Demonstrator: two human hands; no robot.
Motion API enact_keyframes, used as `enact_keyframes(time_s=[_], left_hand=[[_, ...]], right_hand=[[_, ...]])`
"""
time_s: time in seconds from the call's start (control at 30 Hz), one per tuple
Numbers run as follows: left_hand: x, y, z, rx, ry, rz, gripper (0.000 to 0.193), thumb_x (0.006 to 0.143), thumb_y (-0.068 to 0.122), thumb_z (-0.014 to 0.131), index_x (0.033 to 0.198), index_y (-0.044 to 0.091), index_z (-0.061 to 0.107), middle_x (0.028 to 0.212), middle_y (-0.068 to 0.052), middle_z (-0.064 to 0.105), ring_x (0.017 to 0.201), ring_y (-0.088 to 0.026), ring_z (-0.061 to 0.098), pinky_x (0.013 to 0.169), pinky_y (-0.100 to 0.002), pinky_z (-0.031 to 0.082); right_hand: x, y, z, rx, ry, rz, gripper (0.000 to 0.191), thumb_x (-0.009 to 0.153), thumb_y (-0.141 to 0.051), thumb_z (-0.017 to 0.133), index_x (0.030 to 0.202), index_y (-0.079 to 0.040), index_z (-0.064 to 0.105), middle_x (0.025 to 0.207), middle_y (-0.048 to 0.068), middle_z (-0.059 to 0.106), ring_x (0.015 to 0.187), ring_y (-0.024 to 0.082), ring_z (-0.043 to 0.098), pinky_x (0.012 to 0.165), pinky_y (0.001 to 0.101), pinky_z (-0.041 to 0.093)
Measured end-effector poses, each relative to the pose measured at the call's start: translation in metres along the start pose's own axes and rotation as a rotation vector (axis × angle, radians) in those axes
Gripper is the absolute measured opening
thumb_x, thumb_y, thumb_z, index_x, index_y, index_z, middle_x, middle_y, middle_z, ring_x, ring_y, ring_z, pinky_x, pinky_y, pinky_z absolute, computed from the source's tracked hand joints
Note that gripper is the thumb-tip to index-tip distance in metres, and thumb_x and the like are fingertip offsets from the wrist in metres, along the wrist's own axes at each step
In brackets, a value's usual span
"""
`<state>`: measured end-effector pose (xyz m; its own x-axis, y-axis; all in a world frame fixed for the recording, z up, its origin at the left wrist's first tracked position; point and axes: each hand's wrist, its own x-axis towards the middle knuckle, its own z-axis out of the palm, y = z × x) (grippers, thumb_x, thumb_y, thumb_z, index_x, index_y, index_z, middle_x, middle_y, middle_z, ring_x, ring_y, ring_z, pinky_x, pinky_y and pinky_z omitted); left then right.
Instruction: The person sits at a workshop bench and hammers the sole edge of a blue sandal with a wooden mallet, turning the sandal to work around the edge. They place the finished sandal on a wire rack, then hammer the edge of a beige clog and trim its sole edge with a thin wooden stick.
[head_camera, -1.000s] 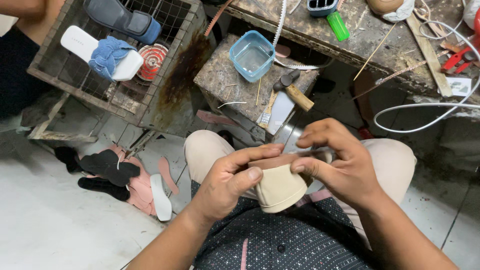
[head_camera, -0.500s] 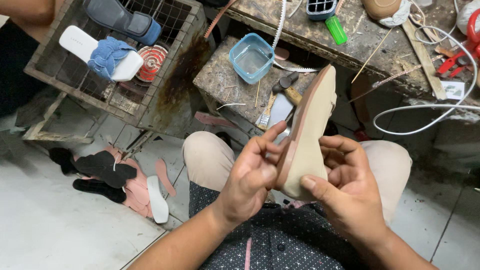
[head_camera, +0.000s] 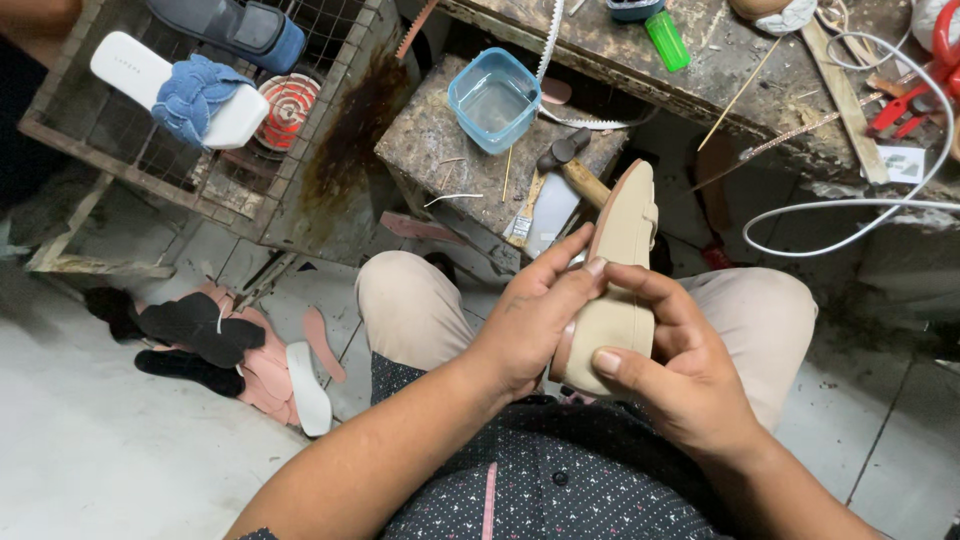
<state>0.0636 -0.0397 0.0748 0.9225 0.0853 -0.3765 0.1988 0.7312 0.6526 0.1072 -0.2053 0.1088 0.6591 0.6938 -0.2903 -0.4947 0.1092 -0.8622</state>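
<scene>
I hold a beige shoe sole (head_camera: 618, 270) upright over my lap, its toe end pointing away from me. My left hand (head_camera: 530, 315) grips its left edge, with the fingertips pressed on the upper face. My right hand (head_camera: 675, 365) cups it from the right and below, thumb across the heel end. A thin pinkish layer runs along the sole's left edge.
A stained block (head_camera: 450, 165) ahead carries a blue plastic tub (head_camera: 493, 100) and a hammer (head_camera: 575, 170). A wire crate (head_camera: 330, 120) at the left holds a white sandal with a blue strap (head_camera: 185, 95). Sole cut-outs (head_camera: 230, 350) lie on the floor. A cluttered bench (head_camera: 760, 80) and white cable (head_camera: 850, 210) are at the right.
The sole first faced me end-on between both hands, then was turned upright. Now it stands lower and straighter, and my left fingers have slid along its edge.
</scene>
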Motion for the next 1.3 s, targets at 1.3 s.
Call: enact_keyframes(time_s=[1.3], left_hand=[[-0.040,0.040,0.010,0.390,-0.182,0.102,0.043,0.103,0.017,0.055,0.139,-0.006,0.058,0.125,-0.014,0.070,0.099,-0.016,0.072,0.088,-0.031,0.061]], right_hand=[[-0.033,-0.001,0.006,-0.643,0.191,-0.525,0.050,0.093,0.002,0.068,0.139,0.003,0.047,0.119,0.017,0.069,0.105,0.017,0.073,0.081,0.0262,0.063]])
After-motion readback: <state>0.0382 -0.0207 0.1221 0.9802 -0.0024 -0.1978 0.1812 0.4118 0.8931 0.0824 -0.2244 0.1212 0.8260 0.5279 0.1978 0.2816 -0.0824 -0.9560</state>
